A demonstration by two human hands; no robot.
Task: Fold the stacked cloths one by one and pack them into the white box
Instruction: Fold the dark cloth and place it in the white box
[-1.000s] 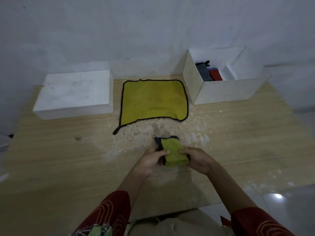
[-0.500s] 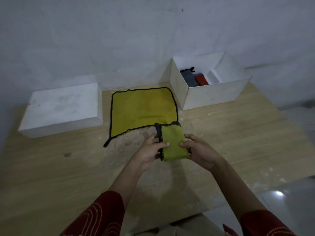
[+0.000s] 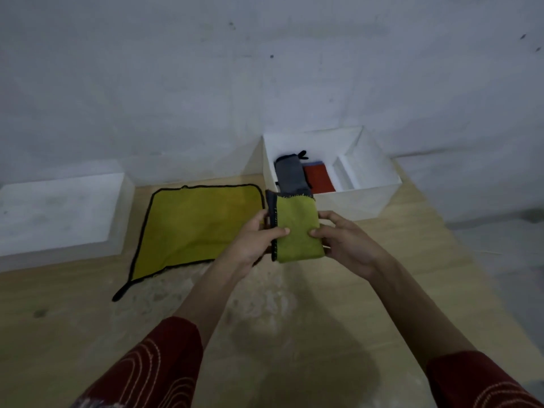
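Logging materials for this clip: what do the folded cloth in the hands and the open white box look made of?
Folded cloth: soft matte fabric, likely microfibre; it folds softly, with dark stitched edging. White box: rigid matte board, perhaps cardboard or foam board; thin straight walls.

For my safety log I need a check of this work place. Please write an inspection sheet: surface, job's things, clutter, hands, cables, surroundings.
Surface: wooden table, with a worn pale patch near the middle.
Job's things: folded yellow cloth in the hands; flat yellow cloth lying on the table; open white box holding a grey cloth and a red cloth.
Clutter: white block at the far left.
Hands: left hand and right hand both grip the folded yellow cloth.
Cables: nothing seen.
Surroundings: pale wall behind the table.
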